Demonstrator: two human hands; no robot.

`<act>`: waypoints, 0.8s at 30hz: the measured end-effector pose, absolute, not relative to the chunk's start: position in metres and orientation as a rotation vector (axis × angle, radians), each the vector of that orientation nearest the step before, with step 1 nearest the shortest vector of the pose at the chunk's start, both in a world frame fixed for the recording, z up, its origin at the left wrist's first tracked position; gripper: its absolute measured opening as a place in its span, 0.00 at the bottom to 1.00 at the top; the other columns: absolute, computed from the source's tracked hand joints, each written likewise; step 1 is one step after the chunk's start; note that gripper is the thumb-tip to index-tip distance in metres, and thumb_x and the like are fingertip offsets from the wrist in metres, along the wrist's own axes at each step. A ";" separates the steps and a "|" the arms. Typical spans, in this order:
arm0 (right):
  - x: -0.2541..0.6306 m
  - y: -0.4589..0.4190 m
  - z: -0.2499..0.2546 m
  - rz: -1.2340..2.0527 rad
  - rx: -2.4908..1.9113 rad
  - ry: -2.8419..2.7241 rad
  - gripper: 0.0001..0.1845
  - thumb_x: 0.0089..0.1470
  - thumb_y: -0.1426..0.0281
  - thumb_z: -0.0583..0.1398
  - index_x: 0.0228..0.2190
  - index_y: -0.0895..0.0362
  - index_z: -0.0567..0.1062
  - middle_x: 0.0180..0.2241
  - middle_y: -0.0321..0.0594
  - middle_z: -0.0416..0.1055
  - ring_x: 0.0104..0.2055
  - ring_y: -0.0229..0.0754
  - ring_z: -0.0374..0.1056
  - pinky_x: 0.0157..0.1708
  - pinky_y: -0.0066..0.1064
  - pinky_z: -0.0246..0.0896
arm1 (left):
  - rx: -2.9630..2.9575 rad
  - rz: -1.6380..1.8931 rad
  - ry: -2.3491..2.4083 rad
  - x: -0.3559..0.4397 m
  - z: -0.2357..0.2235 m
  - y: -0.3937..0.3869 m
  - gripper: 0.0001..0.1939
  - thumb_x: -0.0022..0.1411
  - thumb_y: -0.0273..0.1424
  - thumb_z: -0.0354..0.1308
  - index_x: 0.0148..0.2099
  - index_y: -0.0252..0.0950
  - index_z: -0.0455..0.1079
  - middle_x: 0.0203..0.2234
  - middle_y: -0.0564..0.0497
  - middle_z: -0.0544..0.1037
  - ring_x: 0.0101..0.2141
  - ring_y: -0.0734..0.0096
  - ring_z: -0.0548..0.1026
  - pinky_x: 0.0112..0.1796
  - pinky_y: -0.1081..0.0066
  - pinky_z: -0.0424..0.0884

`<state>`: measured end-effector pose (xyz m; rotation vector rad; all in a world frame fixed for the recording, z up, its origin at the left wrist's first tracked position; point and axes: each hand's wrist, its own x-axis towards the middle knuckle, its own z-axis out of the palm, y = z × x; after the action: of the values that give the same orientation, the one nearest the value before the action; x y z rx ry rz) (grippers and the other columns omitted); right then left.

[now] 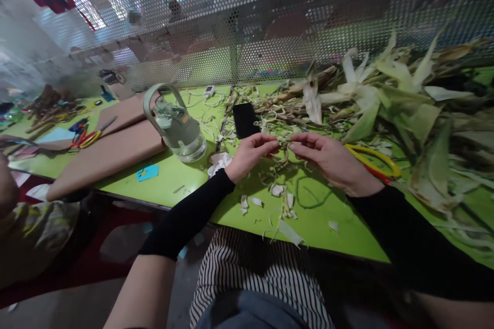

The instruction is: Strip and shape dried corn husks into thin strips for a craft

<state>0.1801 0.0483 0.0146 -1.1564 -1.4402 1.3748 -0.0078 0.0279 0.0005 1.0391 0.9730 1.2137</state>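
Note:
Over the green table, my left hand and my right hand meet fingertip to fingertip. Both pinch a thin strip of corn husk stretched between them. The fingers of each hand are closed on it. Small husk scraps lie on the table just below my hands. Yellow-handled scissors lie right behind my right hand.
A big heap of corn husks fills the right of the table. A black phone lies behind my hands, a clear water bottle with a green handle to the left, brown boards beyond. A perforated metal screen backs the table.

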 end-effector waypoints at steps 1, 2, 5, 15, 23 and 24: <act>0.180 0.048 0.014 1.345 -1.167 -1.467 0.28 0.32 0.50 0.75 0.31 0.54 0.79 0.27 0.34 0.72 0.28 0.36 0.63 0.30 0.30 0.62 | 0.999 1.229 0.974 -0.007 0.001 0.028 0.14 0.55 0.36 0.69 0.36 0.33 0.72 0.28 0.53 0.79 0.31 0.78 0.76 0.38 0.72 0.69; 0.180 0.049 0.013 1.312 -1.175 -1.486 0.26 0.34 0.50 0.75 0.30 0.54 0.79 0.27 0.34 0.72 0.28 0.36 0.63 0.29 0.31 0.62 | 0.961 1.241 0.971 -0.007 0.001 0.027 0.13 0.55 0.35 0.69 0.36 0.33 0.71 0.28 0.53 0.79 0.31 0.78 0.76 0.39 0.72 0.70; 0.178 0.048 0.014 1.211 -1.150 -1.510 0.25 0.37 0.50 0.74 0.31 0.54 0.78 0.27 0.34 0.72 0.28 0.37 0.64 0.30 0.32 0.63 | 0.902 1.230 0.948 -0.006 0.003 0.025 0.11 0.56 0.34 0.69 0.36 0.33 0.71 0.27 0.54 0.79 0.29 0.79 0.75 0.38 0.72 0.70; 0.175 0.039 0.021 1.145 -1.159 -1.591 0.21 0.43 0.51 0.71 0.29 0.54 0.77 0.24 0.34 0.71 0.26 0.36 0.63 0.29 0.32 0.63 | 1.115 1.241 0.961 -0.002 0.001 0.023 0.17 0.51 0.39 0.72 0.35 0.33 0.72 0.27 0.55 0.76 0.30 0.77 0.73 0.37 0.70 0.66; 0.163 0.037 0.004 1.279 -1.173 -1.547 0.23 0.44 0.49 0.70 0.33 0.53 0.75 0.29 0.34 0.71 0.29 0.38 0.65 0.29 0.31 0.63 | 1.024 1.328 0.966 0.001 -0.002 0.025 0.12 0.56 0.36 0.68 0.35 0.34 0.70 0.27 0.55 0.75 0.30 0.78 0.71 0.33 0.73 0.63; 0.161 0.036 0.003 1.315 -1.183 -1.606 0.24 0.44 0.48 0.69 0.32 0.53 0.74 0.27 0.33 0.71 0.28 0.38 0.64 0.28 0.31 0.62 | 1.026 1.356 0.975 0.001 -0.001 0.025 0.11 0.57 0.35 0.67 0.35 0.34 0.70 0.28 0.55 0.74 0.30 0.79 0.70 0.33 0.74 0.63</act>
<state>0.1614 0.0363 0.0030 -1.1825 -1.6057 1.3151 0.0014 0.0251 -0.0012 1.0264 0.9749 1.3560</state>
